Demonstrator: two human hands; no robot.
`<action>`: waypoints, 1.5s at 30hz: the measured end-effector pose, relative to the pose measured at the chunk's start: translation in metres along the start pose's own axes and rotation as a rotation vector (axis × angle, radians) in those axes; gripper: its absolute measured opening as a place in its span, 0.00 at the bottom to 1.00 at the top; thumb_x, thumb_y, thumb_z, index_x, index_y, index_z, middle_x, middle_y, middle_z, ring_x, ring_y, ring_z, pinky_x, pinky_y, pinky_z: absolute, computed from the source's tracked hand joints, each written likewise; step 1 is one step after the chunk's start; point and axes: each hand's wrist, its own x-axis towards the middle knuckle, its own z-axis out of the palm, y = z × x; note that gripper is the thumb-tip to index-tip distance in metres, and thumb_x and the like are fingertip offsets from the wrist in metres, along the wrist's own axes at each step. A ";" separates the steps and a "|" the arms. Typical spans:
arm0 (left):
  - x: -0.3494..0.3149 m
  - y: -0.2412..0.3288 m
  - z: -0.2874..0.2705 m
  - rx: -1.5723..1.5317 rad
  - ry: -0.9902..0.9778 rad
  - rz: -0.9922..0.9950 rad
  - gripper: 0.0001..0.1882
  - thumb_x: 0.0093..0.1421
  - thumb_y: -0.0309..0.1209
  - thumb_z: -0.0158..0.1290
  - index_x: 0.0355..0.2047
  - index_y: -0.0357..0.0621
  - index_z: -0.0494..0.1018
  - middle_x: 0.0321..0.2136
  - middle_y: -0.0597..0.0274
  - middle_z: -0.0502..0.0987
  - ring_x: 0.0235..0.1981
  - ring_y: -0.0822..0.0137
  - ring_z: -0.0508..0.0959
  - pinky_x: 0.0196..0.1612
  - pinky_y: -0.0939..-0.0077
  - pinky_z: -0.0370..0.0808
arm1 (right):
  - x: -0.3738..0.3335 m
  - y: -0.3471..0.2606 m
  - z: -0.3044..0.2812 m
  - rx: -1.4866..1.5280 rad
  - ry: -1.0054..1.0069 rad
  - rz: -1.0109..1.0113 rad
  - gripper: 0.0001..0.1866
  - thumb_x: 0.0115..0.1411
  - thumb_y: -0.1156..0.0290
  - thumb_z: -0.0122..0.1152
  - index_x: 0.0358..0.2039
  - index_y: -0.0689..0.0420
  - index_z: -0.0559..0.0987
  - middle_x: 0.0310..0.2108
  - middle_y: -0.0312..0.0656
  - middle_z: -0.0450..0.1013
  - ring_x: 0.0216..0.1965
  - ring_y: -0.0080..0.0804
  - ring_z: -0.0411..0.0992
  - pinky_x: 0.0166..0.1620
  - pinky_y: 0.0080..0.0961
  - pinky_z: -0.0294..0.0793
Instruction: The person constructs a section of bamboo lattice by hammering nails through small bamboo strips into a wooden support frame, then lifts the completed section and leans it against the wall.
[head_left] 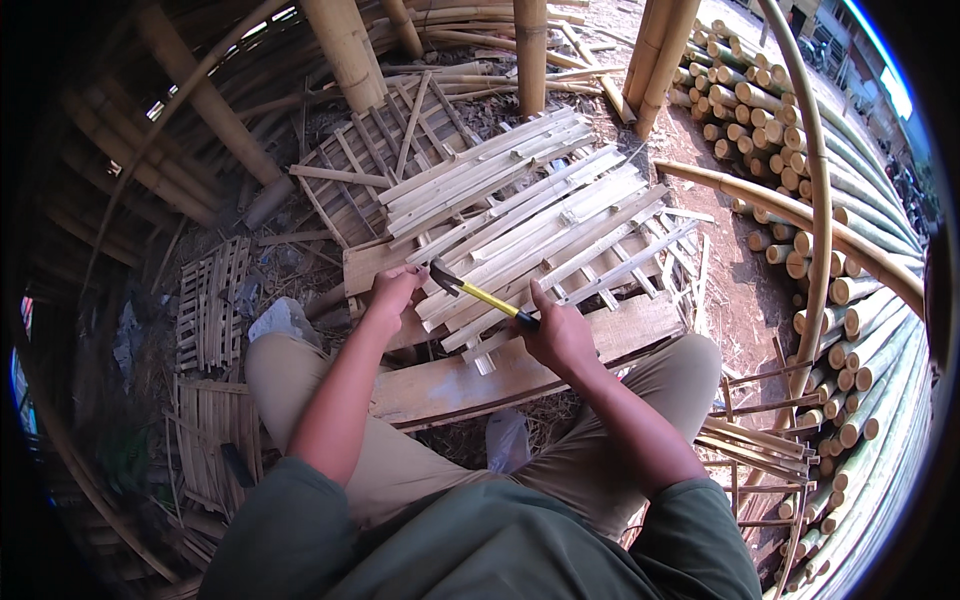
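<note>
My right hand (562, 338) is wrapped round the black grip of a claw hammer (486, 298) with a yellow handle, its thumb lying along the top. The dark hammer head reaches left, over the edge of the slats and close to my left hand (397, 291). That hand is closed in a pinch at the left ends of the slats; what its fingers hold, if anything, is too small to make out. Beneath the hammer lies a panel of pale split bamboo slats (560, 225), laid side by side over cross strips. A wooden plank (470, 385) runs along the panel's near side, between my knees.
Another slatted panel (345, 165) lies behind on the left. Smaller slat racks (212, 300) are at the far left. Bamboo posts (531, 55) stand at the back, and a bent bamboo pole (800, 212) crosses on the right, before stacked bamboo poles (870, 330).
</note>
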 end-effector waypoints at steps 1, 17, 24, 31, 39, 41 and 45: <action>-0.007 0.008 0.008 -0.058 0.000 -0.026 0.06 0.57 0.30 0.58 0.33 0.45 0.81 0.26 0.73 0.78 0.25 0.78 0.72 0.30 0.81 0.66 | 0.000 0.000 -0.001 0.005 0.004 -0.004 0.40 0.54 0.60 0.63 0.64 0.59 0.60 0.23 0.54 0.75 0.25 0.53 0.75 0.30 0.46 0.73; 0.006 -0.024 0.044 -0.274 0.169 0.206 0.07 0.56 0.26 0.59 0.35 0.37 0.79 0.30 0.68 0.78 0.31 0.77 0.74 0.38 0.83 0.70 | 0.015 0.067 -0.071 0.033 0.745 0.292 0.16 0.58 0.61 0.62 0.26 0.62 0.81 0.28 0.53 0.70 0.28 0.50 0.71 0.33 0.41 0.69; -0.001 -0.013 0.042 -0.138 0.203 0.161 0.07 0.55 0.26 0.59 0.33 0.35 0.80 0.28 0.65 0.80 0.30 0.77 0.76 0.37 0.83 0.72 | 0.033 0.092 -0.068 0.141 0.410 0.698 0.21 0.56 0.52 0.62 0.27 0.61 0.84 0.23 0.55 0.76 0.29 0.51 0.77 0.38 0.43 0.74; 0.002 -0.019 0.048 -0.227 0.224 0.243 0.08 0.55 0.28 0.61 0.33 0.35 0.80 0.27 0.68 0.80 0.28 0.79 0.74 0.35 0.84 0.71 | 0.042 0.089 -0.048 0.065 0.519 0.663 0.21 0.53 0.46 0.63 0.29 0.54 0.86 0.20 0.49 0.77 0.26 0.47 0.76 0.38 0.41 0.71; -0.004 -0.012 0.052 -0.217 0.258 0.270 0.08 0.56 0.28 0.61 0.31 0.34 0.81 0.25 0.64 0.81 0.26 0.77 0.76 0.33 0.81 0.72 | 0.038 0.066 -0.060 0.056 0.641 0.663 0.18 0.48 0.49 0.65 0.18 0.52 0.84 0.16 0.36 0.76 0.21 0.35 0.75 0.35 0.35 0.71; 0.006 -0.021 0.051 -0.177 0.260 0.316 0.10 0.55 0.31 0.63 0.31 0.35 0.81 0.24 0.62 0.81 0.26 0.76 0.77 0.33 0.78 0.73 | 0.041 0.063 -0.061 0.122 0.636 0.679 0.14 0.45 0.54 0.64 0.17 0.51 0.83 0.16 0.37 0.76 0.22 0.35 0.75 0.31 0.30 0.74; 0.017 -0.029 0.058 -0.165 0.308 0.285 0.13 0.54 0.35 0.64 0.33 0.36 0.82 0.24 0.60 0.82 0.25 0.74 0.77 0.33 0.74 0.74 | 0.049 0.084 -0.050 0.081 0.699 0.662 0.15 0.41 0.52 0.67 0.18 0.51 0.83 0.18 0.42 0.75 0.24 0.40 0.75 0.34 0.37 0.74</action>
